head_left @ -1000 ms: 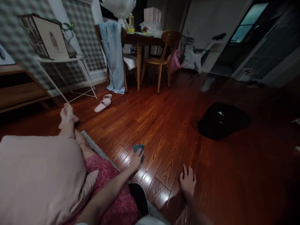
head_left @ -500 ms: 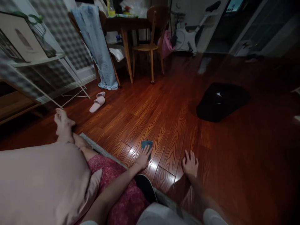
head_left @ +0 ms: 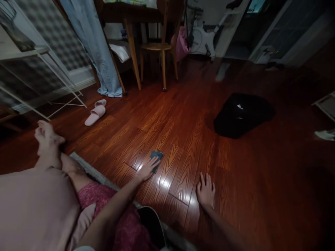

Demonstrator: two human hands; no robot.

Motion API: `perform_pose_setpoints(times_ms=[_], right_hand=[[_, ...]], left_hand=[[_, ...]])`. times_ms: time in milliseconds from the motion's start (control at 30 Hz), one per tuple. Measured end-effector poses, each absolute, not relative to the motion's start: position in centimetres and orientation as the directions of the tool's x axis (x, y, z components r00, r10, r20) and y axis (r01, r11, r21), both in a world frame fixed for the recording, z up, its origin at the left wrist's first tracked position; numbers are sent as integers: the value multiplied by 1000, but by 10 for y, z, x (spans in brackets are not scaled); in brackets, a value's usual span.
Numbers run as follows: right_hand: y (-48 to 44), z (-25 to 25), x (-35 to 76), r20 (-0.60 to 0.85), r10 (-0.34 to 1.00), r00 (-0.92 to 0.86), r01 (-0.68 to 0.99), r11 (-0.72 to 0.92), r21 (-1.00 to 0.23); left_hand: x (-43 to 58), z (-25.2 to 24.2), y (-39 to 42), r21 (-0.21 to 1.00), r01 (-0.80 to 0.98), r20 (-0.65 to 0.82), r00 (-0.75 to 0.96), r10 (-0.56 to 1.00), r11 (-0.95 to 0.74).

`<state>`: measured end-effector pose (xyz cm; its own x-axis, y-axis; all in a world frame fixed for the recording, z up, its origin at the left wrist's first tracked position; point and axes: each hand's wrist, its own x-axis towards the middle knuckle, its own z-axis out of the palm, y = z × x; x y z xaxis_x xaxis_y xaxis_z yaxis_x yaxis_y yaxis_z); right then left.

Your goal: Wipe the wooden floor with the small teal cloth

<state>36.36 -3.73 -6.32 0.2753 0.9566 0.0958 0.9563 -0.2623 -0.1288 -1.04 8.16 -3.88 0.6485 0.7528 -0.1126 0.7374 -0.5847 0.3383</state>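
A small, flat dark-teal cloth (head_left: 157, 156) lies on the glossy wooden floor (head_left: 146, 139). My left hand (head_left: 146, 169) rests on it with fingers stretched out, covering its lower left part. Off to the right, my right hand (head_left: 206, 192) is spread palm down on the bare floor, holding nothing. Bright light reflects off the boards between the two hands.
A black, shiny bag-like bundle (head_left: 242, 115) sits at right. Pink slippers (head_left: 96, 113) lie at left, near a white metal-legged stand (head_left: 65, 82). Behind are a wooden chair (head_left: 162, 47), a table and an exercise bike (head_left: 205, 40). A large pillow (head_left: 34, 209) covers my lap.
The view has shifted, so the furniture and slippers appear farther left. The left hand stays on the cloth, now at a slightly different angle. The right hand remains spread on the floor.
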Motion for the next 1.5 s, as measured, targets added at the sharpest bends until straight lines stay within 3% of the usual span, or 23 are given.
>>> perform_pose_setpoints(times_ms=[133, 233, 333, 433, 500, 567, 667, 767, 900, 1067, 1267, 1400, 1500], right_hand=[[-41, -74, 369, 102, 958, 268, 955, -250, -158], [-43, -78, 373, 107, 961, 254, 956, -234, -175], [-46, -78, 375, 100, 965, 243, 958, -223, -179], [-48, -77, 376, 98, 967, 235, 962, -216, -170], [-49, -77, 376, 112, 967, 230, 965, -211, -158], [-50, -77, 376, 126, 968, 219, 969, -200, -148], [-51, -77, 376, 130, 969, 211, 972, -193, -137], [-52, -76, 375, 120, 969, 216, 970, -200, -137], [-54, -74, 373, 79, 970, 232, 966, -220, -137], [-54, -72, 372, 30, 968, 250, 960, -244, -139], [-53, -73, 372, 55, 966, 253, 959, -242, -147], [-51, -75, 372, 66, 967, 246, 961, -235, -147], [-49, -75, 372, 58, 968, 244, 963, -235, -133]], left_hand=[[-94, -45, 113, 256, 942, -56, 241, 969, -219], [-147, -49, 124, 234, 964, -3, -127, 992, 125], [-172, -54, 133, 269, 875, 66, -433, 899, 402], [-166, -60, 153, 330, 707, 129, -690, 712, 625], [-149, -63, 173, 346, 601, 148, -793, 591, 720], [-127, -65, 197, 335, 583, 157, -810, 566, 741], [-86, -66, 239, 286, 749, 139, -650, 747, 598], [-34, -66, 278, 266, 924, 63, -300, 952, 273], [59, -69, 301, 325, 935, 0, 150, 989, -142], [186, -76, 262, 404, 776, 18, 523, 852, -485], [265, -71, 170, 396, 409, 69, 880, 471, -822], [248, -60, 139, 382, 197, 63, 969, 238, -903], [208, -52, 142, 409, 174, 48, 976, 211, -896]])
